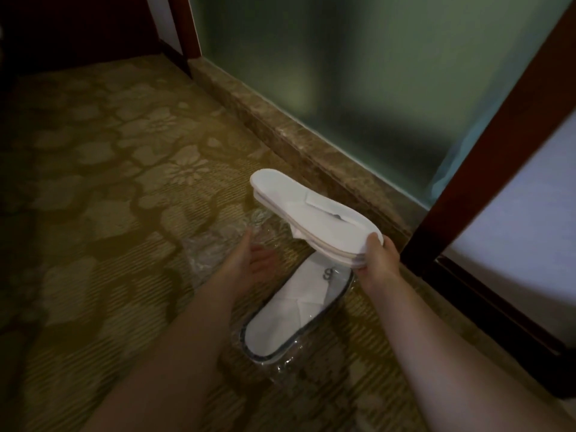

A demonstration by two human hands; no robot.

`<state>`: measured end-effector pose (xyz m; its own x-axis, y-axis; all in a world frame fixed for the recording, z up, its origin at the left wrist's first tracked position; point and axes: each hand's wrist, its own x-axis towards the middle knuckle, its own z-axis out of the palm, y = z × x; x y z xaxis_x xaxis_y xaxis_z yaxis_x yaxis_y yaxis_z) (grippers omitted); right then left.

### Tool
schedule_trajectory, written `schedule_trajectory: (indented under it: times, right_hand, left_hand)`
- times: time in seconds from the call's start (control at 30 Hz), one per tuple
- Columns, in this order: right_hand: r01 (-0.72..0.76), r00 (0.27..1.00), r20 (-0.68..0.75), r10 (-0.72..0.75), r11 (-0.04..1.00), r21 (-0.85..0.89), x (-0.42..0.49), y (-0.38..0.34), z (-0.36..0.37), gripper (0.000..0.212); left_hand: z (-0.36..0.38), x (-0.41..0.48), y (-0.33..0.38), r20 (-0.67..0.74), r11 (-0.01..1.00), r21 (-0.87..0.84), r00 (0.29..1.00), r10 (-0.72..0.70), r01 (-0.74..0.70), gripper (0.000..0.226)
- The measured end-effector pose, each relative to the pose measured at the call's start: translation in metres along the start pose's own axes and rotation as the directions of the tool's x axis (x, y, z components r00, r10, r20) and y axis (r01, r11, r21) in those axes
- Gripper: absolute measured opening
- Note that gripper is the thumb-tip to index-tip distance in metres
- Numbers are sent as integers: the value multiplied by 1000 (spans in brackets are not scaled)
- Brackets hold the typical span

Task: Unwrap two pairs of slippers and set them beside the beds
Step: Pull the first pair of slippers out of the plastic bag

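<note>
A: What lies nearest the camera?

B: Two bare forearms reach in from 6 o'clock. Between them, flat on the green-gold flowered carpet (103, 188), is a white flat slipper pair still sealed in clear plastic wrap (293, 316), its dark-edged heel end toward 6 o'clock.

A: And the hands?

B: The right hand (378, 258), at about 4 o'clock from the centre, has its fingers (374, 241) pinched closed on one end of an unwrapped stack of white flat slippers (311, 210), held off the floor and stretching toward 11 o'clock. The left hand (252, 257), near centre, is spread open, palm facing right, gripping nothing. It is just beside a crumpled clear plastic wrapper (218, 244) lying on the carpet; whether it touches the wrapper is unclear.

A: What is beyond them?

B: A brown marble threshold (280, 120) runs from 12 toward 4 o'clock beneath a frosted green glass panel (358, 73). At 3 o'clock stands a dark red wooden frame (486, 141).
</note>
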<state>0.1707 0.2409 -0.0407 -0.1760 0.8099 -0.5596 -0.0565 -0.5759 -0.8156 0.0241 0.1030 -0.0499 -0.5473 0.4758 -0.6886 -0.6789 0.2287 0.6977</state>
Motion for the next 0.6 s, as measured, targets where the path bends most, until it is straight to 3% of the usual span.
schedule_trajectory:
  times: [0.13,0.23,0.37,0.5,0.6]
  right_hand:
    - [21,984,179,-2,995,-100,-8,-10,8,28]
    - [69,958,285,-6,975,-210,-21,-14,15,24]
    - [98,927,376,-1,966,-240,-45,-15,25,28]
    - [162,936,340,-90,968,-191,-70,-22,38,41]
    - [183,951,274,-142,974,-130,-88,-27,49,50]
  left_hand:
    - [-14,-12,21,-5,984,-100,989,150,-150,70]
    - [-39,-24,35,-174,950,-142,952,252,-277,71]
    - [-96,-42,49,-296,938,-207,932,211,-279,68]
    - [-142,-69,61,-142,973,184,976,166,-139,56]
    - [-158,-93,71,62,895,438,996,65,-86,78]
